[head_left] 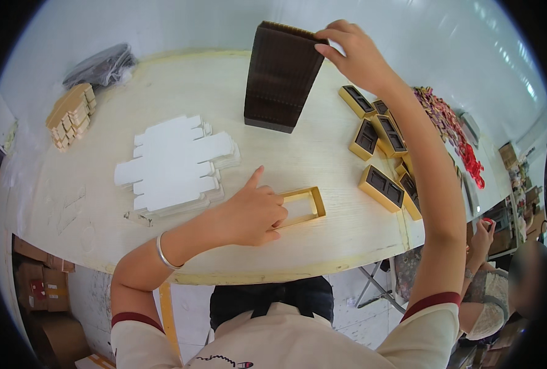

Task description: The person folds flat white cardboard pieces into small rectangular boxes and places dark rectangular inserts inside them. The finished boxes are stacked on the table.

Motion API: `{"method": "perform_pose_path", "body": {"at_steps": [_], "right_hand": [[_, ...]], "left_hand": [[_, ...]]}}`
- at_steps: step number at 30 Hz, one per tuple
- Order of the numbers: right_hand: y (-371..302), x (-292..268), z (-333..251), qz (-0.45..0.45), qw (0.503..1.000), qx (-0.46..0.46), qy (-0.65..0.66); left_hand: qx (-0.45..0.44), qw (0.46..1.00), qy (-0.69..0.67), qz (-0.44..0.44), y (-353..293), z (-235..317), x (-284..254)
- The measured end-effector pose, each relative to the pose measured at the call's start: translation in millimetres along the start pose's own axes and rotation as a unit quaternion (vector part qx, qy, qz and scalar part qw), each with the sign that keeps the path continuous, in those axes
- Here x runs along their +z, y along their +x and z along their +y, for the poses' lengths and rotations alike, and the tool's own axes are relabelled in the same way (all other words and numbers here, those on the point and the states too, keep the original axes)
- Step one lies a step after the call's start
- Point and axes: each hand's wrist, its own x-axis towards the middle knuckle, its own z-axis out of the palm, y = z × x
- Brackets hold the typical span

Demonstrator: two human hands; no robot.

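A tall stack of nested dark brown plastic trays [283,77] stands at the far middle of the table. At its top right corner my right hand [356,55] pinches the edge of the uppermost tray, thumb and fingers closed. Nearer to me, my left hand [255,212] holds the left end of an open gold box [310,204] on the table, its index finger stretched forward. My hand covers that end of the box. Left of it lies a pile of flat white die-cut box blanks [169,163]. Several gold boxes with brown inserts [381,186] lie under and beside my right forearm.
A stack of tan blanks [72,117] and a dark bundle in clear plastic [103,64] are at the far left. Small red and purple wrapped pieces [442,120] are heaped at the right. Another person [491,295] sits beyond my right arm. Cardboard boxes [43,286] stand below the table.
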Motion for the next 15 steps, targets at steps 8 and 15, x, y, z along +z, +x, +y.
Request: {"method": "perform_pose_path", "body": {"at_steps": [8,15], "right_hand": [[42,6,11,-0.193,0.964,0.165,0.077],[28,-11,16,0.077,0.946,0.153,0.277]], "left_hand": [[-0.047,0.993,-0.007,0.107,-15,0,4],[-0.105,0.989,0.002,0.105,-12,-3,6]]}}
